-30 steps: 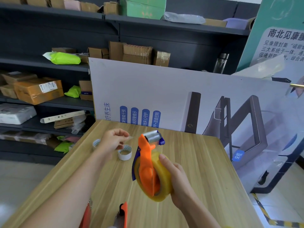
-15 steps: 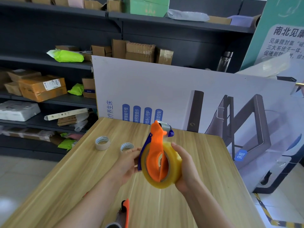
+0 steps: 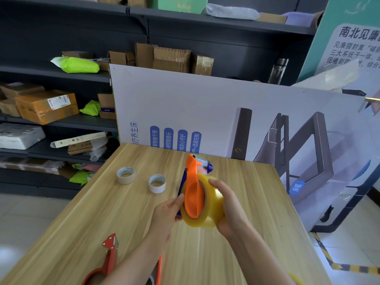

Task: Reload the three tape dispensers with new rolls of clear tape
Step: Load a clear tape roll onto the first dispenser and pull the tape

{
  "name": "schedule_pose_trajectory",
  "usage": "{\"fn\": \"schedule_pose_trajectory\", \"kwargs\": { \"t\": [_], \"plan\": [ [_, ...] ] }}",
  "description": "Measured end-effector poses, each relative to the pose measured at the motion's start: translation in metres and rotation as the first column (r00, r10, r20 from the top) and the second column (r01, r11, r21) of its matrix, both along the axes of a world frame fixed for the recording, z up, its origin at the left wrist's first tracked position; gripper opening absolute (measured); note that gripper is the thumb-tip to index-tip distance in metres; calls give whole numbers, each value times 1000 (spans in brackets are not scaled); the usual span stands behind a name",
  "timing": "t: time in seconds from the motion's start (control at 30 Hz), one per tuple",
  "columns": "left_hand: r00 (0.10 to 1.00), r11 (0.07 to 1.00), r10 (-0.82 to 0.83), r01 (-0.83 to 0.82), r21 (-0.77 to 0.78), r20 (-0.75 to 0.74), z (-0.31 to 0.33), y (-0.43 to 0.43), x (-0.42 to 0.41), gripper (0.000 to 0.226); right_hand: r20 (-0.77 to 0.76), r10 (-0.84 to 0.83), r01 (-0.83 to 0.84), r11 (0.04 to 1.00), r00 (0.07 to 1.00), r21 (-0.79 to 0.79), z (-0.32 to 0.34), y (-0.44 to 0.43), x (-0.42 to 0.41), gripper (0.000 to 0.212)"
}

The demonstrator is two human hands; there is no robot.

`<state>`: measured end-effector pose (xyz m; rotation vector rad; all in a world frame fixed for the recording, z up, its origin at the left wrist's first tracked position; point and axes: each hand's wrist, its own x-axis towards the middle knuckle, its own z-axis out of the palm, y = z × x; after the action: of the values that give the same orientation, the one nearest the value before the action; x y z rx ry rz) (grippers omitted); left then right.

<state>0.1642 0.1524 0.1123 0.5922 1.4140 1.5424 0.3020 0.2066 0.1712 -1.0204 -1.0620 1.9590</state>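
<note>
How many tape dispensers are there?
3: the orange dispenser between left hand and right hand, the red dispenser lying on the table, a third dispenser mostly hidden behind the left forearm.

Bright, even light fills the room. It is strongest on the right, where the poster (image 3: 353, 58) looks washed out and the floor (image 3: 353, 243) shows white glare. The shelves (image 3: 61, 27) at the back stay dim. The table (image 3: 102, 212) is evenly lit, with only faint, soft shadows. The centre is fairly sharp: the tape dispenser (image 3: 193, 198) and glossy tape roll (image 3: 213, 200) read clearly. Straight lines bow toward the edges, and the corners look soft.
</note>
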Motion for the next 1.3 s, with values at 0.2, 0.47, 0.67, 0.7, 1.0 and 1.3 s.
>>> {"fn": "schedule_pose_trajectory", "kwargs": {
  "t": [0.2,0.47,0.67,0.7,1.0,1.3],
  "plan": [
    [995,994,20,-10,-109,95,-6,-8,18,27,57,-125,128,991,991,-49,-8,-7,-3,27],
    [801,948,141,60,-312,581,-21,-17,37,16,100,-64,66,998,993,-17,-16,-19,6,37],
    [808,920,163,84,-384,566,-42,-35,49,10,176,-25,49,990,984,-131,-27,-29,26,33],
    [806,917,165,88,-390,569,-44,-39,51,12,172,-12,39,987,985,-157,-30,-31,30,30],
    [815,847,205,130,-516,541,-71,-77,94,9,361,153,-104,983,920,-153,-66,-47,66,38],
    [800,786,243,169,-595,549,-116,-126,132,16,468,177,-86,974,866,-209,-115,-84,96,53]
  ]
}}
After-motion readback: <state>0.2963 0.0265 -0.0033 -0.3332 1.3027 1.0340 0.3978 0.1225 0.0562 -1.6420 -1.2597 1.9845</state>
